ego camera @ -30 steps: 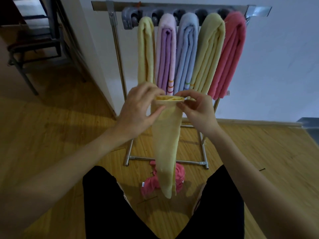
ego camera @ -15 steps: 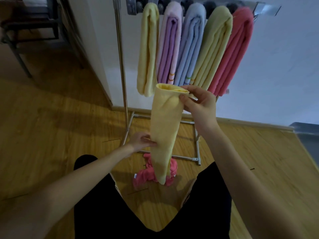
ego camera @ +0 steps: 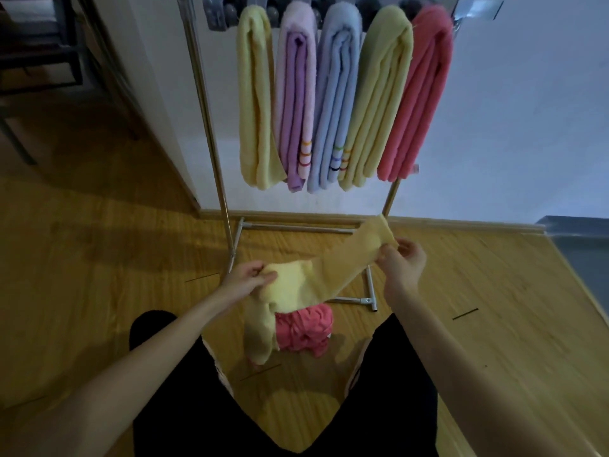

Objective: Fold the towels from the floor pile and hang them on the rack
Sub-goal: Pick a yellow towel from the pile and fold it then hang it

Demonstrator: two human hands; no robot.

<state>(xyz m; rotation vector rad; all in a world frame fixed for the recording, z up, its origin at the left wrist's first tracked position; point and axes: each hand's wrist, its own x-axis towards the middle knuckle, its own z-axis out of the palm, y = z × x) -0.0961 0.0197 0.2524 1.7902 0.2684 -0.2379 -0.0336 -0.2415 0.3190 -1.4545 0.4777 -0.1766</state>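
Observation:
A narrow folded yellow towel [ego camera: 333,275] stretches slantwise between my hands above the floor. My left hand [ego camera: 247,280] grips it near the middle, and its lower end droops down past my left knee. My right hand [ego camera: 400,262] pinches the upper end, which pokes up beyond my fingers. Under the towel a crumpled pink towel [ego camera: 304,331] lies on the wooden floor between my feet. Behind it stands the metal rack [ego camera: 211,127] with several folded towels hanging side by side: yellow [ego camera: 255,103], lilac [ego camera: 295,107], blue [ego camera: 334,100], pale green [ego camera: 375,103] and pink [ego camera: 417,100].
The rack's base tubes [ego camera: 369,285] lie on the floor just beyond the pink towel. A white wall [ego camera: 510,110] with a skirting board runs behind the rack. A dark chair frame [ego camera: 43,61] stands at the far left. A grey block [ego camera: 580,239] sits at the right edge.
The towel hung straight down from both hands, then from the right hand alone. My left hand slid down to its middle; both hands have dropped lower and the towel now lies slanted between them.

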